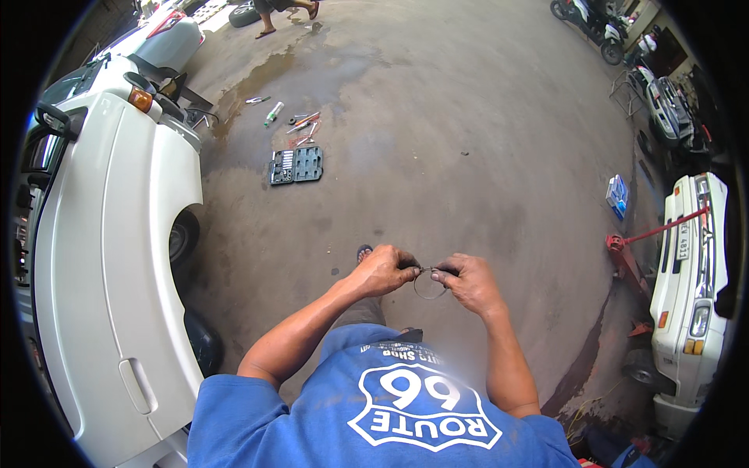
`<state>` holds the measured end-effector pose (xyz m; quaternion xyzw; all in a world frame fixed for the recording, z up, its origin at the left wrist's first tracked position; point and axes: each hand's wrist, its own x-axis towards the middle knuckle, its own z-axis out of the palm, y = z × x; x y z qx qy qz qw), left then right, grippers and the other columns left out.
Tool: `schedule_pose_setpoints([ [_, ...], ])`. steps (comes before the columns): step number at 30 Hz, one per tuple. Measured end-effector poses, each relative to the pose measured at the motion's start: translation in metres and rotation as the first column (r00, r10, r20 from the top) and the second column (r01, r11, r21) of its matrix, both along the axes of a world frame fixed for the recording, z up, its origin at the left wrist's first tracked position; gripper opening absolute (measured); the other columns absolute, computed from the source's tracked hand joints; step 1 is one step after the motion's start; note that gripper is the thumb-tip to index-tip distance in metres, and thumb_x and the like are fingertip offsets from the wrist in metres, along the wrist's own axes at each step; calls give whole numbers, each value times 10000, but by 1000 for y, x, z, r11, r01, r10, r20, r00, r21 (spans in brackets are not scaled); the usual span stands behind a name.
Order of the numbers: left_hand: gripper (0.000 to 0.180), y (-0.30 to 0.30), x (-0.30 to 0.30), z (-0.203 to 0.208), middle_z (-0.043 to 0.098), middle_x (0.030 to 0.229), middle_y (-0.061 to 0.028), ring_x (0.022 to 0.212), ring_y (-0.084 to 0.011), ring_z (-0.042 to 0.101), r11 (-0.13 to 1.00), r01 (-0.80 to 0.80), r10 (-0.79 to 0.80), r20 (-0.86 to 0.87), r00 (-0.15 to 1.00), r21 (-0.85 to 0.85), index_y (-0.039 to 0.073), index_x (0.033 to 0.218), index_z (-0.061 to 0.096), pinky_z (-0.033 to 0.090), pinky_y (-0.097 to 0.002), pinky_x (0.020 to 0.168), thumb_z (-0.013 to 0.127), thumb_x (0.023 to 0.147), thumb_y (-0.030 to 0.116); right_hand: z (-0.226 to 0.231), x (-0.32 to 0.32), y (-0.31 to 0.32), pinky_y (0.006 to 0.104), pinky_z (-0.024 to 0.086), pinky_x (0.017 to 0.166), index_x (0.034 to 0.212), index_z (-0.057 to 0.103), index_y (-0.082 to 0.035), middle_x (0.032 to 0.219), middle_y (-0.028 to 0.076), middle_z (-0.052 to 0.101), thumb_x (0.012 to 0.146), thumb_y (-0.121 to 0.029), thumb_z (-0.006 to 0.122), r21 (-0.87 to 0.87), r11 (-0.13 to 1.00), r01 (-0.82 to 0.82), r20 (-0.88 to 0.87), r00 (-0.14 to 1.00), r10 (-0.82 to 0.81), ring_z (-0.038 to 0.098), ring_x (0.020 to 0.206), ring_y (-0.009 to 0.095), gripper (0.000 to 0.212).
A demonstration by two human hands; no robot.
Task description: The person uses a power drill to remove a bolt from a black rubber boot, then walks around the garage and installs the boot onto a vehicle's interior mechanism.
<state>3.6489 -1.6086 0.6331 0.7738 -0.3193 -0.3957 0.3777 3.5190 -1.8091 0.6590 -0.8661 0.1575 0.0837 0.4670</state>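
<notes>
In front of my chest, both hands meet at a thin, round metal hose clamp [428,299]. My left hand [384,269] pinches its upper left side between thumb and fingers. From the other side, my right hand [472,283] grips the clamp with thumb and forefinger. The ring hangs below the fingertips, with its small joining part between the two hands. Dark grime marks the fingers of both hands. Fingertips partly hide the top of the clamp.
A white vehicle [94,257] stands close on my left. Ahead on the concrete lie an open socket set case [308,164] and several loose tools. On the right are a red floor jack [624,261], a white car front [685,327] and a blue box [617,196]. A person walks far ahead.
</notes>
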Motion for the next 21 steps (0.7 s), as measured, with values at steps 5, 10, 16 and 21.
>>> schedule_pose_setpoints([
  [5, 289, -31, 116, -3, 800, 947, -177, 868, -224, 759, 985, -172, 173, -83, 982, 12, -7, 1028, 810, 592, -376, 815, 800, 878, 240, 10, 132, -32, 413, 540, 766, 1054, 805, -17, 920, 168, 730, 886, -234, 818, -63, 991, -122, -47, 992, 119, 692, 824, 316, 275],
  [10, 321, -66, 243, 1, 804, 950, -126, 834, -196, 748, 998, -53, 48, -188, 981, -22, 2, 1102, 794, 585, -367, 803, 817, 882, 235, 14, 248, -74, 416, 545, 782, 1051, 805, -18, 925, 173, 734, 888, -227, 816, -69, 980, -187, -18, 982, 186, 707, 850, 324, 265],
  [16, 304, -131, 374, -7, 803, 939, -150, 868, -219, 765, 988, -153, 153, -59, 986, 2, -1, 1135, 795, 596, -385, 817, 763, 943, 232, -13, 396, -146, 398, 550, 811, 1061, 804, -15, 952, 159, 752, 899, -198, 807, 25, 992, -125, 8, 992, 125, 712, 872, 298, 244],
  [21, 284, -191, 487, -17, 800, 938, -172, 877, -266, 768, 937, -347, 348, -82, 934, 32, -6, 1055, 803, 597, -395, 836, 782, 900, 230, -35, 537, -218, 370, 550, 796, 1068, 802, -16, 969, 112, 754, 909, -157, 803, 126, 959, -255, -50, 964, 262, 700, 874, 224, 213],
])
